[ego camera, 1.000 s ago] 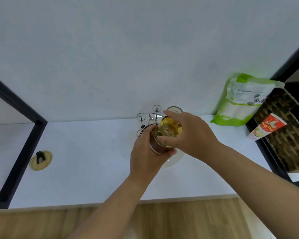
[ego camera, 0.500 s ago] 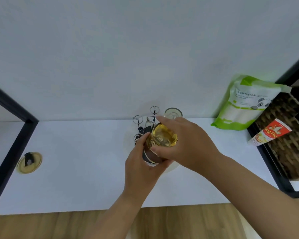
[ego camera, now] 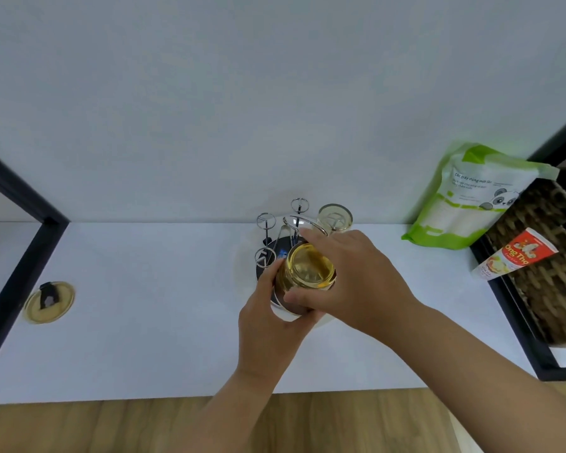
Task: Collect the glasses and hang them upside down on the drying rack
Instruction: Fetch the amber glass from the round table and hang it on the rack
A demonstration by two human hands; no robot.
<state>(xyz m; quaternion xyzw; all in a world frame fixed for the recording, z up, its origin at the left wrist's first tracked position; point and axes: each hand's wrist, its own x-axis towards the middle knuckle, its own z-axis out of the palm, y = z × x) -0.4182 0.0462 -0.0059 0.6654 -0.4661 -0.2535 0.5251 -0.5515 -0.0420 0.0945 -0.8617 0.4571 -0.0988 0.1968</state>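
From the head camera, looking down at a white counter [ego camera: 144, 322]: a person's right hand [ego camera: 356, 282] and left hand [ego camera: 268, 318] close together on an amber-tinted glass [ego camera: 309, 269], held base-up over the wire drying rack [ego camera: 275, 243]; the right fingers wrap its far side and lower rim, the left palm and thumb cup the near side, so both hands are grasping the same glass; a second glass [ego camera: 335, 217] already hangs inverted on a rear prong of the rack, beside three bare looped prongs; whether the held glass has already slipped over a prong is hard to say, since the hands hide its mouth; well to the left a yellowish lid-like disc [ego camera: 49, 302] lies flat on the counter, and to the right a green pouch [ego camera: 471, 197] leans on the wall next to a woven basket [ego camera: 543, 273] holding a red carton [ego camera: 517, 256]. The likely risk: a glass lowered off-centre could catch a loop, tip the light rack or knock the hung glass; letting go before the prong seats inside could drop it onto the counter.
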